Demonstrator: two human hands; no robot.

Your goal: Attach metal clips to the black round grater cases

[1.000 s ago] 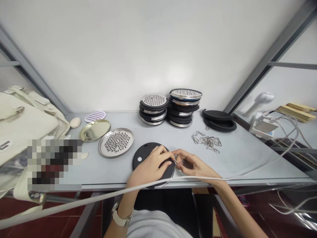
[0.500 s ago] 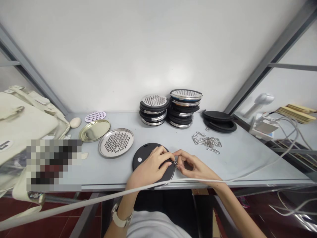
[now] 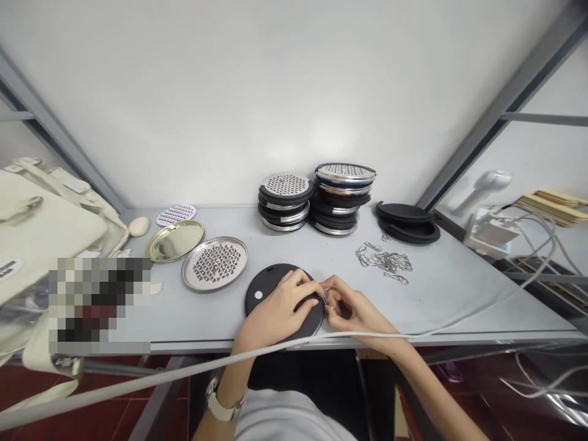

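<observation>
Right hand (image 3: 365,315), curled closer in than 0.5 seconds ago, seemingly for control, pinches a clip (image 3: 326,300) beside the black disc (image 3: 263,282) at the table's (image 3: 202,318) 6 o'clock; left hand (image 3: 280,311), loosely spread, covers it.

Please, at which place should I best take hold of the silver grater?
I would pinch the outer rim of the silver grater, coming from the right: rough teeth fill its middle, and the gold plate lies close at its far-left edge.
</observation>
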